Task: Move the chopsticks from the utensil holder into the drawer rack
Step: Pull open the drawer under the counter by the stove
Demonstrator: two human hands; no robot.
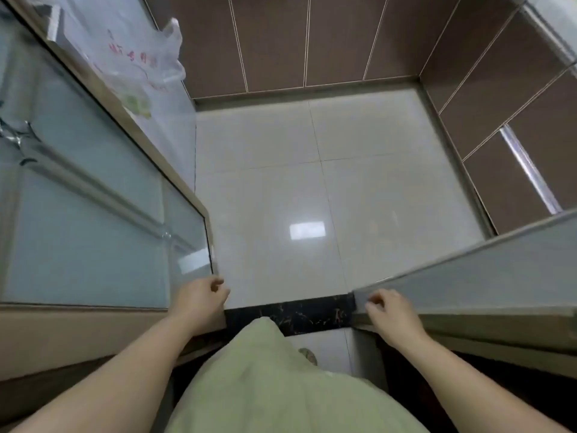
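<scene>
Green garment (274,379) bottom centre. Your left hand (199,296) curled at glass door (93,220) edge, right hand (388,310) gripping opposite panel (487,276) edge, likely parting them. Chopsticks unseen.

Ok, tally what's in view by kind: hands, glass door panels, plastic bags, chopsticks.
Hands: 2, left hand and right hand
Glass door panels: 2, left panel and right panel
Plastic bags: 1, bag
Chopsticks: 0 visible
Total: 5

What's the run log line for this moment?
left hand: on glass door edge | right hand: on right door edge | chopsticks: not visible
</scene>
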